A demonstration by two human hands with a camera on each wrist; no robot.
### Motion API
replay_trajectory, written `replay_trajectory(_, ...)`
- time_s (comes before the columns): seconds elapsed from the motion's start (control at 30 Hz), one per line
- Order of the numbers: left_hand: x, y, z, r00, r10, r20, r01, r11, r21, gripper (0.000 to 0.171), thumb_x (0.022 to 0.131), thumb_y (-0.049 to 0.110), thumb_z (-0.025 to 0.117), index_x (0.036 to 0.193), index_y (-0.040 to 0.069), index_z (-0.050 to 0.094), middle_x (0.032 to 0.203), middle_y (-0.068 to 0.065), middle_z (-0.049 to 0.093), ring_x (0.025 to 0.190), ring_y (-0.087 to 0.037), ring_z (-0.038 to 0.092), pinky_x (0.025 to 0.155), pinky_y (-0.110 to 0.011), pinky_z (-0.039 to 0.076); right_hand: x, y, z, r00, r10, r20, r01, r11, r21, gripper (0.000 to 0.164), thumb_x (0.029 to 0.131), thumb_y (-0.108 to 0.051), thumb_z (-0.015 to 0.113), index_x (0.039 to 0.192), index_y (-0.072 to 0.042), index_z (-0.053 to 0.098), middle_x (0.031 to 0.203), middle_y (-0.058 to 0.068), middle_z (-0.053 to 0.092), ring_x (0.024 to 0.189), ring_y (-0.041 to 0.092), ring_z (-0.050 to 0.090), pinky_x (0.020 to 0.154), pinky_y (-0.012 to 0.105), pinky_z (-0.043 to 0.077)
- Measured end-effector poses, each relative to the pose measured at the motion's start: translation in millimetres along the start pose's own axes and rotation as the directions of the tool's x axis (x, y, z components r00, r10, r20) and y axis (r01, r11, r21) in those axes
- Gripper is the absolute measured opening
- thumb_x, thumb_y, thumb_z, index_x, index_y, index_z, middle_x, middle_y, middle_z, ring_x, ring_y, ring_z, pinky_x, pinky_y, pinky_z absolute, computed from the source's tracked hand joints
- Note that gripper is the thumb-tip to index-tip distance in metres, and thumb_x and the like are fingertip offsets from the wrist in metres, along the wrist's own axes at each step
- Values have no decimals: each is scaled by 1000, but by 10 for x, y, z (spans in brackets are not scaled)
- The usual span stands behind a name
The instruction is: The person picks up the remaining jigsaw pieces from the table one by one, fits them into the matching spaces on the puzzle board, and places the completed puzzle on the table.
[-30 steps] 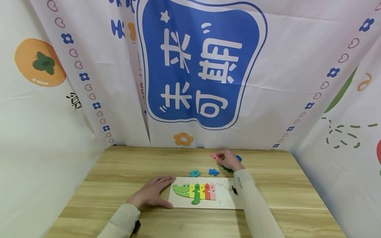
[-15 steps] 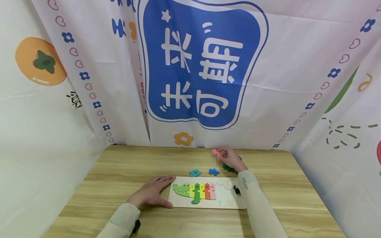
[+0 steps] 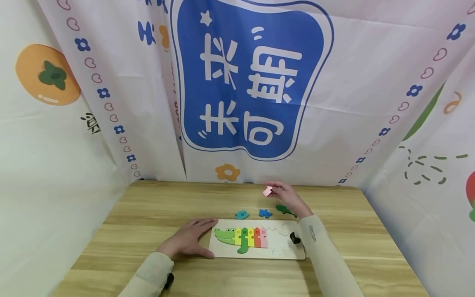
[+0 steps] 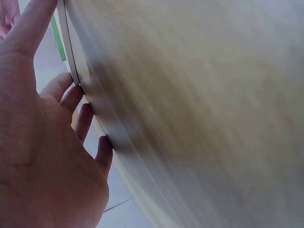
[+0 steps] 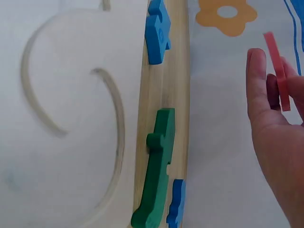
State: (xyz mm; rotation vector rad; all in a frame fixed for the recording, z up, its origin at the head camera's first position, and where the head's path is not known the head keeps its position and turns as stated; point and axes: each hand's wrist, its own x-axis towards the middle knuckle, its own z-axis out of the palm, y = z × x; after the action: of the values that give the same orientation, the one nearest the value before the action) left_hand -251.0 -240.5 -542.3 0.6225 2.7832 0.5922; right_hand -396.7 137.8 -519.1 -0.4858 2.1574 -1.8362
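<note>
Above the far side of the table, my right hand [image 3: 292,199] pinches a pink puzzle piece [image 3: 267,191] between thumb and fingers. The right wrist view shows this pink piece edge-on. My left hand [image 3: 187,239] touches the left end of a pale wooden puzzle board [image 3: 276,249], thumb and fingers spread. In the board lie a green crocodile head [image 3: 225,235] and several yellow, green, red and pink body pieces [image 3: 251,238]. The board's right part shows bare outlines. Behind it lie a teal piece [image 3: 242,215], a blue piece [image 3: 265,213] and a dark green piece [image 3: 285,209].
Another blue piece [image 5: 176,204] lies beside the dark green one in the right wrist view; my right hand hides it from the head view. The wooden table [image 3: 126,231] ends at a printed white cloth [image 3: 315,165] at the back, with cloth at both sides too.
My right hand has lifted the pink piece off the table and turned it, drawing slightly back and right. The dark green piece shows more fully. My left hand stays at the board.
</note>
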Motion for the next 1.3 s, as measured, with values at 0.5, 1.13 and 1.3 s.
replay_trajectory(0.5,14,4,-10,1000,11,4,-11,1000,-5,108,75,69,81,162,21,38,166,-4,39,151,-41,33,118,-68,28,-90,-107,78,999,-40,-35,37,995,-89,56,102,-7,63,156,-15,47,125,14,57,92,33,67,91,59,56)
replay_trajectory(1.13,19,14,-19,1000,10,3,-10,1000,9,109,75,69,82,162,21,38,166,-4,38,151,-40,33,118,-68,29,-173,-124,87,995,-104,-3,101,972,-214,46,97,-6,72,142,-12,63,122,16,66,88,24,71,86,59,59)
replay_trajectory(1.3,26,7,-10,1000,1,9,-1,1000,10,110,74,71,81,162,22,37,167,-5,37,151,-39,33,118,-69,29,-246,-91,81,995,-92,27,96,969,-227,46,97,-7,72,142,-12,63,121,16,66,87,28,73,81,56,61)
